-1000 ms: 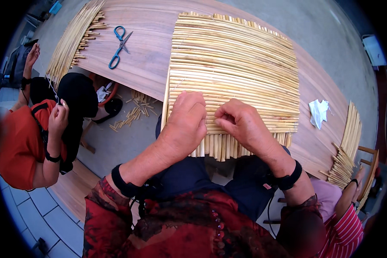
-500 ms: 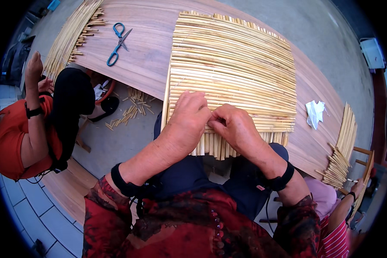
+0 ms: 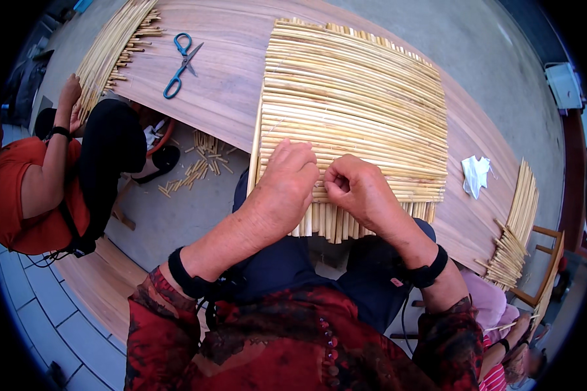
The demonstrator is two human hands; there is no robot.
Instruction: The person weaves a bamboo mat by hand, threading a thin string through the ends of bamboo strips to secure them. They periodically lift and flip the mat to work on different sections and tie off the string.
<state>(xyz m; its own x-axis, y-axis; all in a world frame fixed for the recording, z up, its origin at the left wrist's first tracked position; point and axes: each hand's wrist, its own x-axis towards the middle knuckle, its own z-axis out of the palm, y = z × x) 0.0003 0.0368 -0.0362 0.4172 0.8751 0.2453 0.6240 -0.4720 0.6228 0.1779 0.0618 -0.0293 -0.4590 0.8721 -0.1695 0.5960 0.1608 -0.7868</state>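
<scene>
A mat of straw-coloured reed stalks (image 3: 359,91) lies in front of me, its stalks running side to side. Below its near edge, the ends of a layer of crosswise reed stalks (image 3: 332,225) point toward my lap. My left hand (image 3: 285,179) is closed over the mat's near left part, fingers together and pressed on the stalks; its thumb is mostly hidden. Just right of it, my right hand (image 3: 362,186) is held in a pinch over the near edge. Whatever lies between its thumb and forefinger is too small to make out.
Blue-handled scissors (image 3: 181,65) lie left of the mat, and a crumpled white tissue (image 3: 476,174) to its right. Reed bundles rest at the table's left (image 3: 107,55) and right (image 3: 518,221). Cut pieces (image 3: 205,159) litter the floor. A co-worker (image 3: 42,182) sits at left, another (image 3: 502,345) at right.
My right hand has drawn slightly away from my left, still pinching. My left hand stays on the mat. The left co-worker's raised hand has come down to the reed bundle.
</scene>
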